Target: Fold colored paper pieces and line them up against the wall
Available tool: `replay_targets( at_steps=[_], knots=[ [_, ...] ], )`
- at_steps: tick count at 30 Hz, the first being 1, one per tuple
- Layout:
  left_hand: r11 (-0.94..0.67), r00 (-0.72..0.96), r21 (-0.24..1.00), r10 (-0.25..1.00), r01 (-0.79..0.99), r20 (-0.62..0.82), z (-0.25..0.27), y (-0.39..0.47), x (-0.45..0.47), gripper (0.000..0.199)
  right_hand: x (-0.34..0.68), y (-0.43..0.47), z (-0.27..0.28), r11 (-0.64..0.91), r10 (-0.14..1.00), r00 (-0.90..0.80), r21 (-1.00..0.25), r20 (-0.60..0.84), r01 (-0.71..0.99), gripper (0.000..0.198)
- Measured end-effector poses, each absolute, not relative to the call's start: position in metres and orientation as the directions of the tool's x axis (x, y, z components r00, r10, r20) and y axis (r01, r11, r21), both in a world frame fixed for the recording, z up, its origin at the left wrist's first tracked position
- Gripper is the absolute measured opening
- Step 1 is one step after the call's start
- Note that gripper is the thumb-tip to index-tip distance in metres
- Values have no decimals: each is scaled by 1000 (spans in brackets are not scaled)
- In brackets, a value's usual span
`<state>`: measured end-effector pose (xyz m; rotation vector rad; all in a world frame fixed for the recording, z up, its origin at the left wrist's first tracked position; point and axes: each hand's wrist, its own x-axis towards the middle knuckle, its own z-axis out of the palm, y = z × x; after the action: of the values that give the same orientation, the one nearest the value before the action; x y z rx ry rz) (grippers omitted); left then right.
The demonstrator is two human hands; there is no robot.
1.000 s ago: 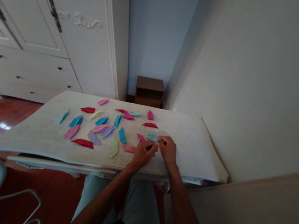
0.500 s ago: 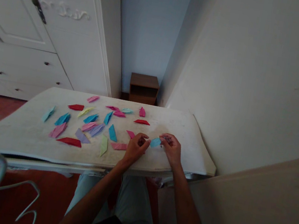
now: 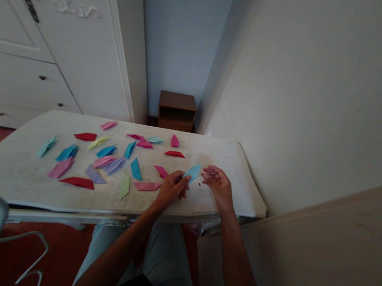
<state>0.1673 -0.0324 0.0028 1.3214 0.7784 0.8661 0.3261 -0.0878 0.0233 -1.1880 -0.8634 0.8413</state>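
Note:
Between the thumb and fingers of my left hand [image 3: 173, 188] is a light blue folded paper piece [image 3: 193, 171], its pointed end tilted up to the right. My right hand [image 3: 218, 186] is just to the right of it, fingers curved and apart, not touching the paper. Close by my left hand on the table lie a magenta folded piece [image 3: 160, 171], partly behind the fingers, and a pink one [image 3: 147, 186]. Farther left are a blue piece [image 3: 137, 169] and a pale green piece [image 3: 125, 186].
Several more folded papers, such as a red one [image 3: 77, 182] and a lilac one [image 3: 95, 175], are scattered over the left of the white table [image 3: 20, 178]. A wall [image 3: 292, 106] borders the right side. A wardrobe [image 3: 63, 53] and small brown cabinet [image 3: 177, 106] stand beyond.
My right hand has let go of the light blue paper and its fingers have parted. The paper, now in my left hand alone, has turned upward. The view has shifted slightly right.

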Motion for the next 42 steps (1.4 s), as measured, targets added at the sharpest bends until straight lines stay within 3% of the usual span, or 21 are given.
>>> replay_targets(
  at_steps=[4, 11, 17, 21, 25, 29, 35, 42],
  knots=[
    [105, 520, 982, 854, -159, -7, 3, -30, 167, 44, 322, -86, 13, 62, 957, 287, -991, 25, -119, 35],
    [177, 538, 960, 842, -218, -34, 5, -29, 164, 46, 313, -70, 3, 144, 951, 292, -981, 102, -127, 32],
    [573, 785, 796, 578, -196, -223, 6, -27, 155, 44, 306, -63, 4, 116, 979, 181, -986, 93, -120, 41],
    [639, 825, 754, 501, -150, -261, 8, -25, 152, 37, 304, -64, 2, 74, 990, 132, -990, 58, -121, 34],
    [649, 803, 737, 534, -188, -265, 8, -24, 157, 43, 304, -63, 2, 91, 982, 179, -987, 67, -129, 32],
    [630, 772, 746, 578, -218, -263, 7, -26, 160, 51, 307, -64, 5, 106, 966, 244, -989, 79, -101, 31],
    [442, 614, 852, 765, -282, -194, 6, -32, 161, 39, 312, -78, 15, 109, 948, 300, -994, 105, 6, 27],
    [-24, 354, 996, 934, -86, 53, 6, -35, 163, 32, 305, -88, 11, 77, 964, 250, -996, 85, 43, 26]
  ],
)
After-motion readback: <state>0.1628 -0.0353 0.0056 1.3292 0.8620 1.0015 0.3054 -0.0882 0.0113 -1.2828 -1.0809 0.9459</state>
